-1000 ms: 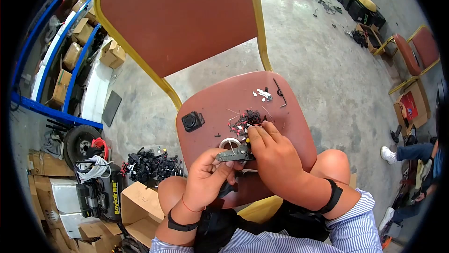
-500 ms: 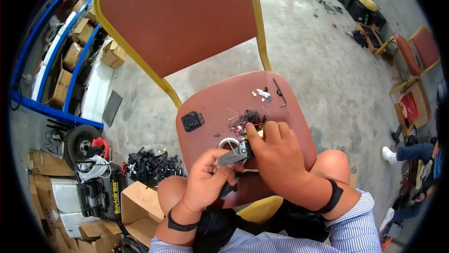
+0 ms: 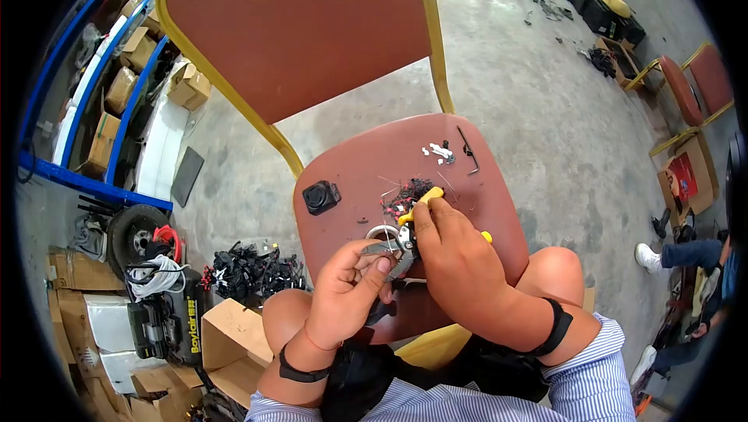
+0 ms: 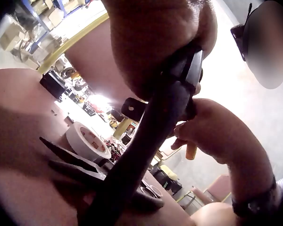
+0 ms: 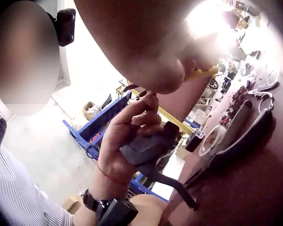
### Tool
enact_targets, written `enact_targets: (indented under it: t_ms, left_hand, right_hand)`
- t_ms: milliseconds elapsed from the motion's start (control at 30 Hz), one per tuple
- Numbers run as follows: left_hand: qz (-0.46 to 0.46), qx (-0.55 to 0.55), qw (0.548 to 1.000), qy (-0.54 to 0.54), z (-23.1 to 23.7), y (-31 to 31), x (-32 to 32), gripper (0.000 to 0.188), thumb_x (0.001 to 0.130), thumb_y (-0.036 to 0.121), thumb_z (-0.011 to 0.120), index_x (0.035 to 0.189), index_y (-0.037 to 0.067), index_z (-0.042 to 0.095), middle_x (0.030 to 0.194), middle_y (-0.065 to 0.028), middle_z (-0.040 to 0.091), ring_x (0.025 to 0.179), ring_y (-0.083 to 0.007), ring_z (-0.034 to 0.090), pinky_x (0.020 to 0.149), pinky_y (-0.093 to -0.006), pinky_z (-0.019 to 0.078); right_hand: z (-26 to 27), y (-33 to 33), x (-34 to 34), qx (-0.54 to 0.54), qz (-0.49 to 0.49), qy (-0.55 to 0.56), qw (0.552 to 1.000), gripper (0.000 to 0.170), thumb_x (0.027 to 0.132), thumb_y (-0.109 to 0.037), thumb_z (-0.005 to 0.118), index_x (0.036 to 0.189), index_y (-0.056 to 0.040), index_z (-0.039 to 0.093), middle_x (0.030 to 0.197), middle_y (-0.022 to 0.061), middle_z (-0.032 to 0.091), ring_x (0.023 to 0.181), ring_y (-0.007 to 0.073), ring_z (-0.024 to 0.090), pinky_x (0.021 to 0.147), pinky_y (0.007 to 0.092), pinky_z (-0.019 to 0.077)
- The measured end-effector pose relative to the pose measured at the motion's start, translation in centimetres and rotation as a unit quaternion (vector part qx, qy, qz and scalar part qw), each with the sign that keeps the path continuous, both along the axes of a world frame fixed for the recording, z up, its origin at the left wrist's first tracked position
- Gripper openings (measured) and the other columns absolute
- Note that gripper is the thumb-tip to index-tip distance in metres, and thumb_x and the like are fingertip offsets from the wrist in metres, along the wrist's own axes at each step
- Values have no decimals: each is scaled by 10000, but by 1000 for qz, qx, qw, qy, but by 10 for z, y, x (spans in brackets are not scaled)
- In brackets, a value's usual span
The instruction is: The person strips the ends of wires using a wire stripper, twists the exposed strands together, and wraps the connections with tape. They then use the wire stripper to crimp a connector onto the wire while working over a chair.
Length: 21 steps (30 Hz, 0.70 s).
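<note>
Holds a dark grey part (image 5: 148, 149) in the left grip (image 3: 347, 288) and a yellow-handled tool (image 3: 426, 202) in the right grip (image 3: 461, 257), above the reddish chair seat (image 3: 351, 169).

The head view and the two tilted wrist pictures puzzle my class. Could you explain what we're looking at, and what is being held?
There is no machine doing the work, just a person's bare hands. The wide picture comes from a camera worn on the head, looking down; the tilted ones come from a camera on each wrist. The work surface is a chair seat. On it lie a small black box, a heap of black and red bits, white pieces, an L-shaped rod and a roll of white tape. The left hand grips a dark grey part; the right hand holds a yellow-handled tool, partly hidden.
</note>
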<state>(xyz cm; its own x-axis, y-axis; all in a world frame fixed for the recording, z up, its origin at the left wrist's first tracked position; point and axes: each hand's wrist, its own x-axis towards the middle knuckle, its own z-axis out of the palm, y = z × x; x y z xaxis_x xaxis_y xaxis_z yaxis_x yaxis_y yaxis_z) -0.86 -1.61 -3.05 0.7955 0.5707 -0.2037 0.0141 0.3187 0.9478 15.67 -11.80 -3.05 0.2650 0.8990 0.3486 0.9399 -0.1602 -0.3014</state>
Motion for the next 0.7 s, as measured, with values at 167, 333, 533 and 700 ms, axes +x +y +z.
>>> enact_targets:
  t_ms: [167, 333, 533, 700]
  left_hand:
    - [-1, -9, 1000, -16, -1, -1, -1, 159, 1060, 76, 539, 1196, -1, 572, 982, -128, 699, 706, -105, 607, 685, -264, 533]
    - [2, -3, 1000, 2, 0, 1, -1, 147, 1065, 93, 538, 1177, 4, 576, 968, -130, 699, 701, -104, 611, 688, -266, 538]
    - [10, -2, 1000, 6, -3, 2, -2, 145, 1064, 97, 544, 1176, 11, 578, 961, -118, 698, 703, -99, 608, 682, -257, 531]
    - [5, 1, 1000, -4, -4, 3, -3, 145, 1063, 96, 546, 1178, 13, 575, 963, -108, 697, 719, -95, 609, 680, -245, 522]
  right_hand:
    - [11, -2, 1, -29, 48, 38, 998, 531, 838, -54, 613, 1343, 81, 518, 1412, 306, 513, 1280, 442, 550, 972, 389, 550]
    - [4, -1, 8, -21, 105, 73, 992, 552, 847, -65, 621, 1367, 74, 496, 1426, 285, 521, 1330, 447, 514, 987, 421, 546]
    - [8, -1, 9, -13, 118, 110, 987, 534, 847, -83, 629, 1344, 67, 504, 1344, 258, 574, 1281, 434, 548, 977, 446, 541]
    - [9, 0, 9, -7, 113, 106, 988, 508, 843, -103, 636, 1321, 29, 527, 1241, 227, 599, 1195, 407, 586, 927, 446, 546]
